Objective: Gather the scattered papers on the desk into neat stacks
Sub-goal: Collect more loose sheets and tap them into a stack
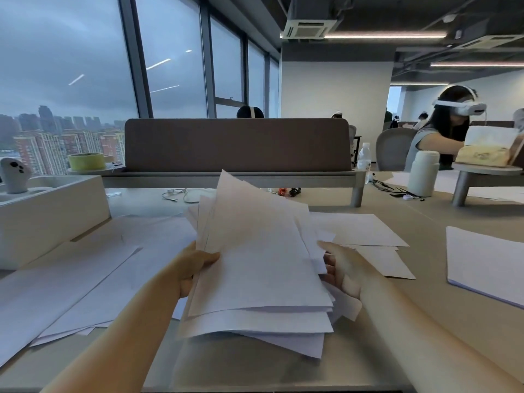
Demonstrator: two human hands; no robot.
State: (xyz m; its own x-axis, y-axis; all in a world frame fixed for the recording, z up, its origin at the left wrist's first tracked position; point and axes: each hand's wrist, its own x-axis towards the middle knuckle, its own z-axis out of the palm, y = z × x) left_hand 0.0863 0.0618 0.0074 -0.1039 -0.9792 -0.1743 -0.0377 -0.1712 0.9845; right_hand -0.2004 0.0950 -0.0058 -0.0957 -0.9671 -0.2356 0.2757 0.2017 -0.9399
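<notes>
While the left hand [195,266] is pinching one side of the messy paper bunch [261,268] and the right hand [344,268] is gripping the other, over the bench [431,265], they should be tapping its edges even, gently.

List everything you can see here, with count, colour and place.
bundle: one, white sheets, lifted mid-desk, uneven
loose sheets: several, white, flat on desk both sides of bundle
stack: one, white, desk right edge
box: one, white, desk left
controller: one, white, on box
tape: one, yellow-green, back left
divider: one, brown, behind desk
bottle: one, clear, right of divider
flask: one, white, right of bottle
people: several, behind divider and far right
left hand: grips bundle's left edge
right hand: holds bundle's right edge
</notes>
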